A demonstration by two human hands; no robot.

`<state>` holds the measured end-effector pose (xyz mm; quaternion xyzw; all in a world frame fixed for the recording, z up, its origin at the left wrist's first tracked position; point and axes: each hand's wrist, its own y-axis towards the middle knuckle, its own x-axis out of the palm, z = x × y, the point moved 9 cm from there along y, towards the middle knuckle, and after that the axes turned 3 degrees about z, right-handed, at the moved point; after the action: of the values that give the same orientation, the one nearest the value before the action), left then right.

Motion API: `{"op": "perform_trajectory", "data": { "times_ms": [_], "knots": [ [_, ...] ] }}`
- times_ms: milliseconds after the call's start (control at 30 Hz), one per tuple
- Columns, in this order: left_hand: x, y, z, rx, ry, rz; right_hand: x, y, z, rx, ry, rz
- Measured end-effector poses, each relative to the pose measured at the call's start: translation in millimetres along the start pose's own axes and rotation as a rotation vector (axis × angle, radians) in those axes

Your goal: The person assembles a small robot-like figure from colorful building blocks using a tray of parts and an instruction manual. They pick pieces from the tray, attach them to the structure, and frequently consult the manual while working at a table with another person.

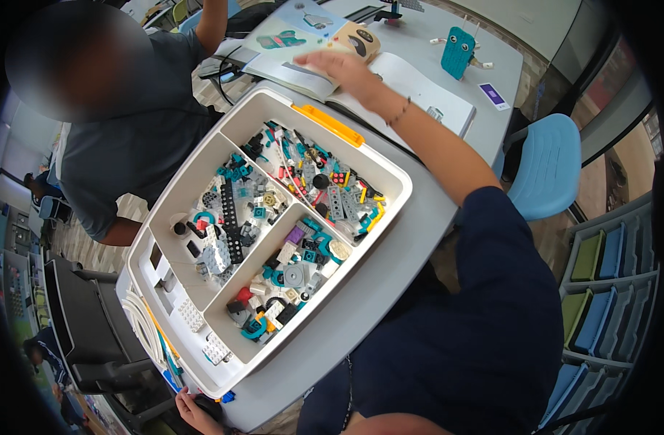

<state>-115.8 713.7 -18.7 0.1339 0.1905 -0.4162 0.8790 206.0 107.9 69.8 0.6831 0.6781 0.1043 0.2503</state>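
My right hand reaches across to an open picture booklet, palm down and fingers stretched out over its colourful left page. Whether the fingertips press on the paper I cannot tell. Down at the lower left, my left hand is partly in view by the table edge, fingers extended near the corner of a white sorting bin and small blue pieces. Nothing shows in its fingers. Inside the bin's compartments lie many building bricks: teal pieces, a black studded beam and grey beams.
A teal brick figure with eyes stands on the far table beside a purple-and-white card. White tubing lies along the bin's left side. Another person is across at the left. A light-blue chair stands at the right.
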Motion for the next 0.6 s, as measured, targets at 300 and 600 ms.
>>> {"op": "perform_trajectory", "data": {
  "times_ms": [300,600],
  "knots": [
    [-1,2,-2,0.013,-0.013,0.005,5,-45,22,-0.044,-0.772,0.001],
    [3,-6,9,-0.001,0.004,0.003,12,-42,55,0.088,-0.614,-0.168]
  ]
}}
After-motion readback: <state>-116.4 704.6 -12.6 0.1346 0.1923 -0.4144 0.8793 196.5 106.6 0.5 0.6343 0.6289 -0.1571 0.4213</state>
